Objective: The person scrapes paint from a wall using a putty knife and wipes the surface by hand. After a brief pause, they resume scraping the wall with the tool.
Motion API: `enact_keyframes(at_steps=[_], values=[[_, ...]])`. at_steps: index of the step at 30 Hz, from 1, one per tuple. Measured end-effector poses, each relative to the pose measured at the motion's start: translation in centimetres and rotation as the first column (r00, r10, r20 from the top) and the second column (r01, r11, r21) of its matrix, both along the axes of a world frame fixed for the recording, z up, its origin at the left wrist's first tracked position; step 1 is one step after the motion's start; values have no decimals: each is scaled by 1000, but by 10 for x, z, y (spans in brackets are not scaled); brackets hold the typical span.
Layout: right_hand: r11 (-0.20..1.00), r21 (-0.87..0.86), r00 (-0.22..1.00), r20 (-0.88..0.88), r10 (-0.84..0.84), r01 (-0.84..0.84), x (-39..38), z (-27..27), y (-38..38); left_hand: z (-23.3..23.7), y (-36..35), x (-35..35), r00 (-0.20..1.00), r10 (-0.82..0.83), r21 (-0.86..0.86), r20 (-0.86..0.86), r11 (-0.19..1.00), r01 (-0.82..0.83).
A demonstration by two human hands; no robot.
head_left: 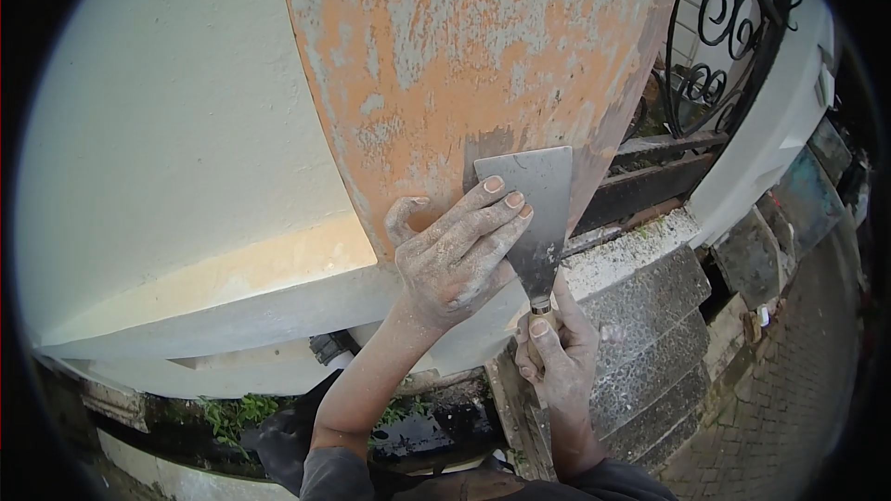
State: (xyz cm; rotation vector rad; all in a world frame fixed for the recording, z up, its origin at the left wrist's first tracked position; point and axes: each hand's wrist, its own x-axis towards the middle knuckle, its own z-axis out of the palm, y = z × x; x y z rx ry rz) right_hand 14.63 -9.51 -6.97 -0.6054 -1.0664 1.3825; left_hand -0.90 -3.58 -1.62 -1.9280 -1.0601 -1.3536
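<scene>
A wide metal scraper lies with its blade against a wall face of worn orange and grey paint. My right hand is wrapped round its short handle, below the blade. My left hand, coated in pale dust, presses several outstretched fingertips on the blade's left side, with one finger curled apart near the wall. Around the blade's top left edge the wall shows a darker grey patch.
A cream wall with a ledge stands at the left. Black scrolled ironwork is at the upper right. Speckled stone steps descend at the right beside brick paving. Green plants grow in a dark channel below.
</scene>
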Motion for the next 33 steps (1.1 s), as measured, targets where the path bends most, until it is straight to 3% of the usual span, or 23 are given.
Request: enact_keyframes(at_steps=[4,7,13,16,19,23,24,26,30,33], values=[[999,-20,997,68,-32,34,-1,21,12,17,5,-2,997,57,67,-46,996,-53],[1000,18,999,34,-26,26,-2,8,1,5,-1,-1,1000,10,-18,5,1000,-10],[1000,0,999,32,-19,19,-3,19,10,16,3,-3,998,50,23,-28,999,-49],[999,44,999,34,-15,14,-5,5,2,-3,3,-3,1000,13,42,1,999,-13],[1000,-1,999,29,15,-15,-6,17,18,18,3,-9,994,77,41,-82,996,-73],[1000,30,993,-119,10,-6,0,10,21,32,3,-15,992,-35,-4,-119,999,35],[998,24,986,-159,-49,54,5,5,19,31,-2,-23,990,-11,-31,-144,1000,6],[985,4,956,-243,-165,171,21,-10,15,49,-8,-37,961,241,72,-137,970,-233],[969,-78,967,-82,-240,234,69,-50,7,80,12,-40,791,595,286,-142,789,-543],[956,-156,968,0,-251,248,88,-66,-4,54,20,-31,700,652,175,-291,756,-631]])
